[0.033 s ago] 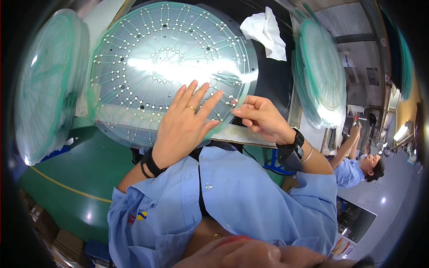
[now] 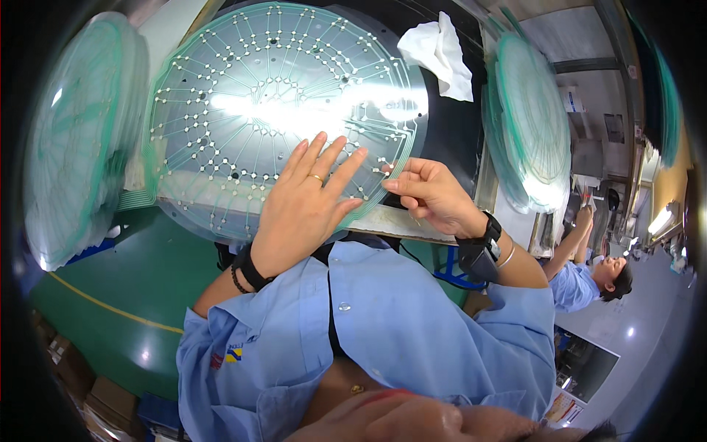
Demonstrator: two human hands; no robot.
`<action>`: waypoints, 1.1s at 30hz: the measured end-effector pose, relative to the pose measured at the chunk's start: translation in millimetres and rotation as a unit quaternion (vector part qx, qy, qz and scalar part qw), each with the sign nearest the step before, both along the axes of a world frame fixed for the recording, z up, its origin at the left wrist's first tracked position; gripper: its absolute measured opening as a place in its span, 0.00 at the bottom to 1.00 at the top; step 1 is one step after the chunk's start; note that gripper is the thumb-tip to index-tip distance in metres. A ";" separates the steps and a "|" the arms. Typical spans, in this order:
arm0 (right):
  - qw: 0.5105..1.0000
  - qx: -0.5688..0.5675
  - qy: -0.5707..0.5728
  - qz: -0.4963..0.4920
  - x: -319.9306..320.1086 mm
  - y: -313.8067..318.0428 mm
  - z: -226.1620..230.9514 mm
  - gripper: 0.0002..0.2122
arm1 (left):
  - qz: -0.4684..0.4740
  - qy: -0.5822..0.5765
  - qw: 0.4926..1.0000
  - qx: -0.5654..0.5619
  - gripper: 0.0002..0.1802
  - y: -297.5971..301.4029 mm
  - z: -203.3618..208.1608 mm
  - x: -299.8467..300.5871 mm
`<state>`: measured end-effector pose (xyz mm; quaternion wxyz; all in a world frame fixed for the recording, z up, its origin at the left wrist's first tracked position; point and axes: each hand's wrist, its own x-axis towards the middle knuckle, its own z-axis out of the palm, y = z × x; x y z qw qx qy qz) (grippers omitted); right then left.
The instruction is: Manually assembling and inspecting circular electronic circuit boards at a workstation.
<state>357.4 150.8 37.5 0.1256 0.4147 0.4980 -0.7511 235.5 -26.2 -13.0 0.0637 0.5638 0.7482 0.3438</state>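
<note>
We have both hands at the near side of a large, clear round sheet (image 2: 221,125), printed with green lines and pale dots, which lies over a grey disc (image 2: 417,92). Our left hand (image 2: 300,202) rests on the sheet near its lower middle, palm down with the fingers spread wide and nothing gripped. Our right hand (image 2: 440,197) is at the lower right rim, thumb and forefinger drawn narrow; we cannot tell whether the film's edge is nipped between them. We judge the step in hand to be steadying the sheet while working its rim, and the next move seems to call for light pressure from the left and fine fingertip control from the right.

The sheet reaches past the pale bench edge (image 2: 416,224), so its near part hangs above the green floor (image 2: 140,295) and could flex there. A stack of similar sheets (image 2: 81,147) stands close on the left, leaving little room that way. To the right, a dark surface (image 2: 451,129) offers more space before another stack (image 2: 532,121), with a crumpled white cloth (image 2: 438,57) lying at its far end
</note>
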 end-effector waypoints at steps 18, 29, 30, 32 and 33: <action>0.995 -0.098 0.013 0.024 1.3 12.4 -2.5 0.10 | 0.015 -0.020 1.000 0.018 0.28 0.1 -4.3 0.1; 0.995 -0.092 0.022 0.039 -0.3 12.3 -0.5 0.12 | 0.013 -0.014 1.000 0.017 0.28 0.3 -4.8 -0.5; 0.995 -0.093 0.020 0.043 -0.1 12.8 -0.6 0.12 | 0.013 -0.015 1.000 0.017 0.28 0.4 -4.9 -0.3; 0.994 -0.093 0.023 0.045 0.3 13.1 -0.7 0.12 | 0.014 -0.016 1.000 0.017 0.28 0.4 -4.7 0.0; 0.994 -0.092 0.025 0.047 0.6 13.3 -0.7 0.12 | 0.015 -0.016 1.000 0.018 0.28 0.6 -4.3 0.2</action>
